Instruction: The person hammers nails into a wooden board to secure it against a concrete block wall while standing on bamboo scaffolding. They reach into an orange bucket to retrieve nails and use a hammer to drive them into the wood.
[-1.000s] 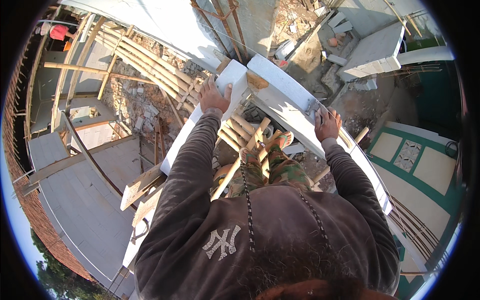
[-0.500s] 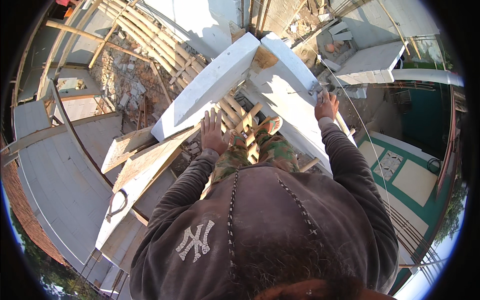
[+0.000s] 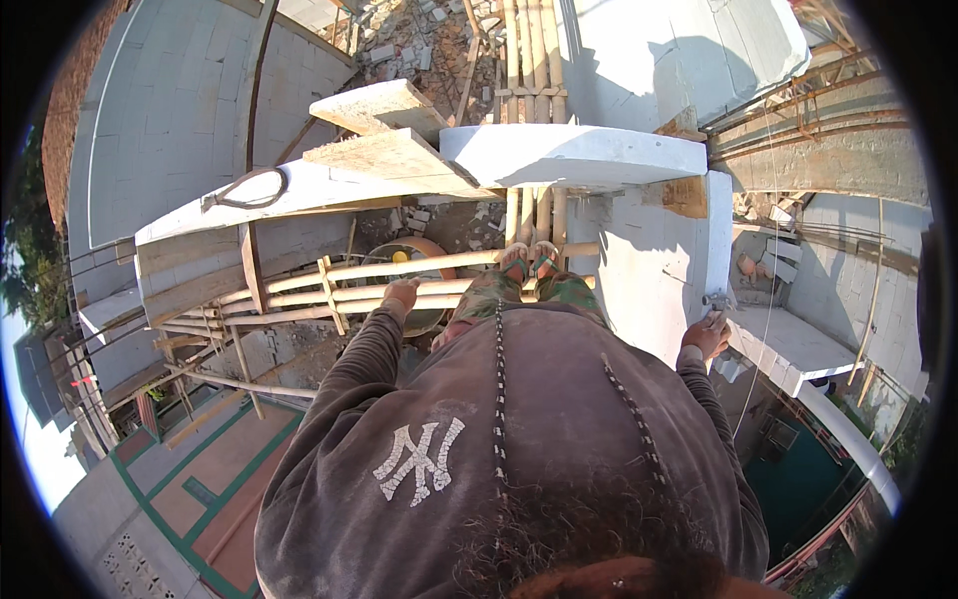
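My right hand is closed around a small grey metal tool at the edge of the pale block wall on the right; its exact kind does not show. My left hand, fingers curled, is beside the bamboo poles. Whatever is inside that hand, if anything, is hidden. My sandalled feet stand on bamboo poles. Ahead of them, the pale wall section meets the right-hand wall at a corner with a wooden board.
Wooden formwork boards lie along the wall at the left, with a dark looped strap on top. Rubble covers the ground below. A thin string line runs past the right wall. Below the poles stands a round container.
My body and view have turned to the left. My left hand has gone from spread above the wall to curled near the bamboo poles. My right hand stays at the wall edge with the metal tool.
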`<control>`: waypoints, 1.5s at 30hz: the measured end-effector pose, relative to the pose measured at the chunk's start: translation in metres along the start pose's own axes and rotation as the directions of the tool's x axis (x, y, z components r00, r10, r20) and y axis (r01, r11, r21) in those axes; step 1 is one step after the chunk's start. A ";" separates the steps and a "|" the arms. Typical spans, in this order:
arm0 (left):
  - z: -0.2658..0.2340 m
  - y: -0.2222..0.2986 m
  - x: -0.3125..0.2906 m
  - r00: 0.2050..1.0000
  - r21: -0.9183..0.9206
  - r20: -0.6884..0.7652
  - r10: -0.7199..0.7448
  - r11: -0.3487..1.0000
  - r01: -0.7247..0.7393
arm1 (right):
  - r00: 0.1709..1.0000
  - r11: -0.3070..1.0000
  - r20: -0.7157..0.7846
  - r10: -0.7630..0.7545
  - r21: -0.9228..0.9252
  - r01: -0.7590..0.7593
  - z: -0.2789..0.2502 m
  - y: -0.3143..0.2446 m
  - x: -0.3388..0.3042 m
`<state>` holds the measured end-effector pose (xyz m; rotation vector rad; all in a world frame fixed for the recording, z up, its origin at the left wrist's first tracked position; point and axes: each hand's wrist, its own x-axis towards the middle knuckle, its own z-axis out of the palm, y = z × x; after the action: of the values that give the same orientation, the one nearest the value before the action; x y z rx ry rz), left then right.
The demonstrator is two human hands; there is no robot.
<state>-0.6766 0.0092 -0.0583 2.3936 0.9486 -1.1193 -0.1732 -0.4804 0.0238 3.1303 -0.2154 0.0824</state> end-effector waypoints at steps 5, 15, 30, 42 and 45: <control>0.075 0.036 -0.036 0.907 -0.404 -0.381 -0.178 0.915 0.009 | 0.996 0.999 0.079 -0.052 -0.009 0.053 -0.006 -0.008 0.009; 0.145 0.147 -0.104 0.960 -0.541 0.078 -0.268 0.798 0.266 | 0.871 0.862 0.033 -0.491 -0.130 0.491 -0.005 -0.042 0.055; 0.198 0.293 -0.140 0.790 -0.894 0.247 -0.562 0.183 0.409 | -0.064 -0.082 -0.059 -0.996 0.404 0.911 -0.030 -0.414 -0.010; 0.258 0.421 -0.181 0.441 -0.663 0.734 -0.517 -0.686 0.299 | -0.223 -0.170 0.086 -0.971 0.410 0.896 0.043 -0.450 0.009; 0.361 0.471 -0.210 0.208 -0.528 0.842 -0.498 -0.840 0.127 | -0.244 -0.162 0.260 -0.934 0.300 0.940 0.039 -0.443 0.001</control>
<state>-0.6484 -0.6165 -0.1174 -0.1659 2.3351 0.3806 -0.1093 -0.0417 -0.0144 2.0877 2.2338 -0.5835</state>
